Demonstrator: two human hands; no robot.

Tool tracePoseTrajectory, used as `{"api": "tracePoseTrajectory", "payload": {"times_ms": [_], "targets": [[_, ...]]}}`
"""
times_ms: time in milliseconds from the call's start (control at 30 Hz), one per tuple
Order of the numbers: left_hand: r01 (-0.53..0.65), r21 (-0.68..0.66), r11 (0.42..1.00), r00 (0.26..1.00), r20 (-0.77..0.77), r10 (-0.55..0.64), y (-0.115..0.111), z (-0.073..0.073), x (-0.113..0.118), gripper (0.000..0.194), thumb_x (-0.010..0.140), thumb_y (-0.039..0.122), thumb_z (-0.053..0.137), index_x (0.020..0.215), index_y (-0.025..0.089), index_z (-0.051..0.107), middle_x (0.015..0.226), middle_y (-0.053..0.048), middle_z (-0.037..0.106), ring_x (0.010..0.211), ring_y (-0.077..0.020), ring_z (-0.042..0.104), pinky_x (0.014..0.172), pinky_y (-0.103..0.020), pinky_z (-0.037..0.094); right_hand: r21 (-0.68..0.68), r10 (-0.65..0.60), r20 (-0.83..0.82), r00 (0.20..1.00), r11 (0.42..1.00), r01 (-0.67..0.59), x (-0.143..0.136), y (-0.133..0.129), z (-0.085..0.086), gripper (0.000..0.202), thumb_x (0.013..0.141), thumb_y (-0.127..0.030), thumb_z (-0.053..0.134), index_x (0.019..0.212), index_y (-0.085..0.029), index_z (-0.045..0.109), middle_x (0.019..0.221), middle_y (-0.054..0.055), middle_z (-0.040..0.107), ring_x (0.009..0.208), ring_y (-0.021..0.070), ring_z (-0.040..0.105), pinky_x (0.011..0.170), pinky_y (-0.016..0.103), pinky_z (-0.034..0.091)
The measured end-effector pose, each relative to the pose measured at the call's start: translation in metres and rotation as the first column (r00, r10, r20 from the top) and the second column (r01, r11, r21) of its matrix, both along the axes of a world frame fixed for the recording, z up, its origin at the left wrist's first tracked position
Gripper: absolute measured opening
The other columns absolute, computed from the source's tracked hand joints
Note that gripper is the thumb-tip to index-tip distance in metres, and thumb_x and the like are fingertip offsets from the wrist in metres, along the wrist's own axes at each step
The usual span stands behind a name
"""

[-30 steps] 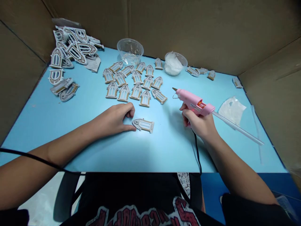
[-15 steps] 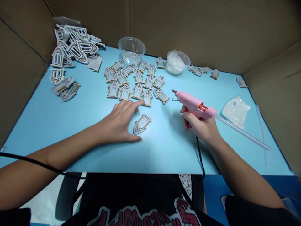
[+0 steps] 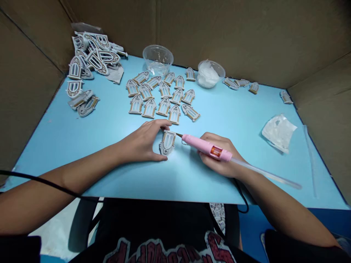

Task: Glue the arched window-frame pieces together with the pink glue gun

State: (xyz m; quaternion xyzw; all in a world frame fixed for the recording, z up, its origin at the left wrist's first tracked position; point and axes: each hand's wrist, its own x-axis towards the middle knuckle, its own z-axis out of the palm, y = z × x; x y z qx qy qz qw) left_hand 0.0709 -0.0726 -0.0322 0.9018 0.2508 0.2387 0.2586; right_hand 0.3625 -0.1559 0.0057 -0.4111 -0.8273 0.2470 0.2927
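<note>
A small arched window piece (image 3: 167, 142) stands or lies tilted near the table's front, its rounded end toward me. My left hand (image 3: 146, 143) holds it between the fingers at its straight end and the thumb at its rounded end. Wrapped around a pink glue gun (image 3: 204, 145), my right hand (image 3: 223, 157) keeps the metal tip beside the straight end of the piece; whether they touch I cannot tell. A clear glue stick (image 3: 265, 173) sticks out of the gun's back. Several similar window pieces (image 3: 149, 108) lie grouped just beyond my left hand.
A pile of larger window frames (image 3: 94, 60) fills the back left. Two clear cups (image 3: 158, 58) (image 3: 210, 75) stand at the back. Crumpled white sheet (image 3: 278, 132) and a loose glue stick (image 3: 309, 157) lie right. A black cable (image 3: 44, 185) crosses my left arm. Cardboard walls (image 3: 241, 33) surround the table.
My right hand has brought the glue gun left and down to the piece. The piece has turned more upright, and my left fingers and thumb have closed on its ends. The view has shifted slightly.
</note>
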Motion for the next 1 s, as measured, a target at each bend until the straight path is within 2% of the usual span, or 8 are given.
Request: {"api": "tracePoseTrajectory", "payload": {"times_ms": [100,233,433,700,1000], "targets": [[0.005,0.144,0.99,0.993,0.115,-0.022,-0.007,-0.003,0.002,0.096,0.073,0.034,0.096,0.15,0.026,0.037,0.143,-0.013,0.061,0.126,-0.031,0.064,0.108,-0.044,0.051,0.1,0.022,0.083,0.996,0.995,-0.03,-0.004,-0.006,-0.005,0.013,0.089,-0.017,0.059,0.08,-0.022,0.05,0.078,0.0,0.054,0.065,0.0118,0.054,0.058,0.025,0.044],[0.016,0.228,0.974,0.988,0.143,-0.05,-0.012,0.001,0.005,0.092,0.08,0.038,0.093,0.151,0.024,0.036,0.141,-0.015,0.063,0.127,-0.0324,0.064,0.107,-0.047,0.05,0.173,0.015,0.171,0.985,0.984,-0.045,-0.006,-0.013,-0.009,0.018,0.095,-0.02,0.057,0.079,-0.022,0.049,0.078,0.0,0.052,0.064,0.0115,0.051,0.054,0.024,0.04],[0.037,0.286,0.957,0.994,0.091,-0.066,-0.017,0.008,0.008,0.087,0.084,0.037,0.09,0.148,0.021,0.034,0.133,-0.017,0.065,0.119,-0.0334,0.067,0.1,-0.048,0.052,0.202,-0.017,0.288,0.958,0.978,-0.044,-0.009,-0.017,-0.006,0.025,0.099,-0.016,0.052,0.075,-0.022,0.047,0.072,0.0,0.048,0.07,0.0136,0.052,0.054,0.024,0.039],[0.025,0.335,0.942,0.994,0.088,-0.058,-0.02,0.01,0.01,0.081,0.083,0.035,0.09,0.143,0.019,0.039,0.13,-0.016,0.068,0.115,-0.0326,0.069,0.099,-0.047,0.051,0.184,-0.055,0.294,0.954,0.983,0.0,-0.014,-0.022,0.003,0.026,0.099,-0.013,0.046,0.074,-0.021,0.049,0.076,0.002,0.051,0.065,0.0119,0.048,0.052,0.023,0.038],[0.017,0.343,0.939,0.994,0.093,-0.052,-0.021,0.011,0.011,0.078,0.083,0.037,0.089,0.141,0.018,0.041,0.13,-0.018,0.069,0.115,-0.0327,0.069,0.099,-0.047,0.052,0.214,-0.048,0.315,0.948,0.977,-0.022,-0.012,-0.022,0.002,0.03,0.1,-0.014,0.048,0.071,-0.022,0.045,0.068,0.0,0.047,0.066,0.0134,0.05,0.053,0.025,0.037]]}}
